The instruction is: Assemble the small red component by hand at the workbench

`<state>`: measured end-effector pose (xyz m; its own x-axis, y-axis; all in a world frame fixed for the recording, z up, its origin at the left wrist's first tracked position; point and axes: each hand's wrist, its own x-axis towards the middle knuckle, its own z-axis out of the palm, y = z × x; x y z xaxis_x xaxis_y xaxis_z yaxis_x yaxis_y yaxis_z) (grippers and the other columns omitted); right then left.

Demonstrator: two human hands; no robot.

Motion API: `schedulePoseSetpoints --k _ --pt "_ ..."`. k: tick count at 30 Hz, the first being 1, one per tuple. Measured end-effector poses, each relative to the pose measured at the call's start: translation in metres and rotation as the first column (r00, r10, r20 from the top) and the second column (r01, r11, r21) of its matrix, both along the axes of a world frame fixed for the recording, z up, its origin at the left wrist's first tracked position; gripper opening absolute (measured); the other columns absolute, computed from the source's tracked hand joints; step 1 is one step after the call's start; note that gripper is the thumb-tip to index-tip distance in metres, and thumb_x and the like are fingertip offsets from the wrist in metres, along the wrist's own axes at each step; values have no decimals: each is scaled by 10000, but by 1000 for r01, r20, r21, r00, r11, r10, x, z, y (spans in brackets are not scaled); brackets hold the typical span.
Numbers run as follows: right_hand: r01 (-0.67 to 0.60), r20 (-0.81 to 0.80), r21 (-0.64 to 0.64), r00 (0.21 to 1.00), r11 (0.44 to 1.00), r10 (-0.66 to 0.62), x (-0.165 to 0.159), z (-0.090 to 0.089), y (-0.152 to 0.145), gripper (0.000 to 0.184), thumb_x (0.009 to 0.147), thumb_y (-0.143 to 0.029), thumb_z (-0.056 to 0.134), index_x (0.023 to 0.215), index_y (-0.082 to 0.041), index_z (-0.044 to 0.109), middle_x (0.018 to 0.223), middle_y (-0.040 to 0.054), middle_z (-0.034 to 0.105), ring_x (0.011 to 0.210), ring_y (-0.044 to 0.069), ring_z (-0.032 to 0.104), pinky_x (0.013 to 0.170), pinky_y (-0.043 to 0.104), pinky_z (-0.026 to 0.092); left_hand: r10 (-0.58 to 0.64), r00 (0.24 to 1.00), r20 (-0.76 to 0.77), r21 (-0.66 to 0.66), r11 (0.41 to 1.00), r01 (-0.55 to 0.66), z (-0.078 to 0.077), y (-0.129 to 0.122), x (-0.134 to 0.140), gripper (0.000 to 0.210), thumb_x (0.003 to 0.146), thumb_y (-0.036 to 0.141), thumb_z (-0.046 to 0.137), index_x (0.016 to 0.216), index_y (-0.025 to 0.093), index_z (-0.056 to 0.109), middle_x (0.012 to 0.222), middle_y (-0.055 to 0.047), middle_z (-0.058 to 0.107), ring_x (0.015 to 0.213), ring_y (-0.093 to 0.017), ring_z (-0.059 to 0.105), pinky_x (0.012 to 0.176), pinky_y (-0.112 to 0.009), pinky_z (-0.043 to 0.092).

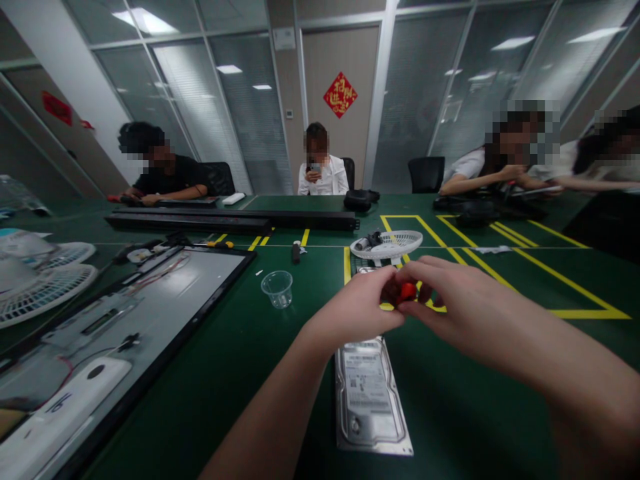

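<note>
Above a silver hard disk drive point(367, 393) my two hands meet, fingers closed about a small red piece point(409, 291) whose kind I cannot make out. My left hand point(363, 300) reaches it from the left with curled fingertips, partly hidden behind its own back. From the right, my right hand point(445, 293) pinches around the red piece with thumb and fingers. The drive lies flat, label side up, its far end covered by my left hand. Just beyond my hands is a white plastic grille point(395, 245) with a small dark part point(370, 240) on it.
Left of my hands stands a clear plastic cup point(278, 288). A large open display panel point(165, 293) with a white casing point(65, 413) fills the left side, beside white fan grilles point(50, 287). Long black bars point(225, 220) lie farther back. Several people sit around the green table point(280, 387).
</note>
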<state>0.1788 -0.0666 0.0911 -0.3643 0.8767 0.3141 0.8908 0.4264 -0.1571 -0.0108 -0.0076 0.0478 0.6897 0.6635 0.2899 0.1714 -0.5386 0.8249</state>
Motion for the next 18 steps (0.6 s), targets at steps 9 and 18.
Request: schedulePoseSetpoints --k 9,18 --pt "136 46 -50 990 989 -134 1 -1 2 127 972 -352 723 997 -235 763 863 67 776 714 260 693 596 359 436 -6 1000 0 0 1000 6 -2 0 3 243 810 163 764 1046 157 706 1080 -88 784 962 -232 719 832 -337 555" --pt "-3 -6 2 1000 1000 3 -1 0 3 270 940 -70 614 1087 -229 776 1026 79 790 887 259 739 751 369 515 -9 999 48 -46 999 11 0 -1 1 362 832 157 767 1182 159 673 1157 -102 773 1029 -246 734 874 -346 567"
